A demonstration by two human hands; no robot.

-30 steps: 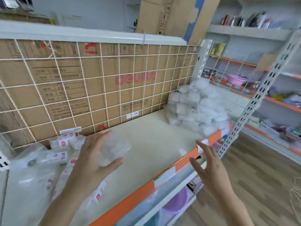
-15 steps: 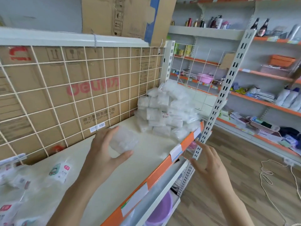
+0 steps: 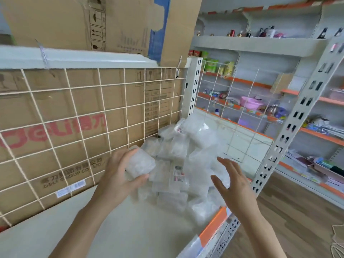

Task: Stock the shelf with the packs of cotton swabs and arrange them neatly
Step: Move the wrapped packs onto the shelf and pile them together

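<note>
One pack [image 3: 140, 162] sits clamped in the left hand [image 3: 119, 175] grip, right hand [image 3: 232, 185] spread apart; a nudge may spill the loose pile [image 3: 186, 157] off the shelf [image 3: 121, 229].

Two hands show: left hand [image 3: 119, 175], right hand [image 3: 234, 185]. One pack [image 3: 140, 163] is held in the left hand; the pile [image 3: 186, 151] holds over ten more, too blurred to count exactly. Two cardboard boxes: lower box [image 3: 55, 118], upper box [image 3: 83, 21].

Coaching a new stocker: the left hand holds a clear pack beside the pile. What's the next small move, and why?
Probably set the clear plastic pack of cotton swabs, gripped by the left hand, against the near side of the heap of clear packs on the cream shelf: it is right beside it, and the open right hand hovers close by.
</note>
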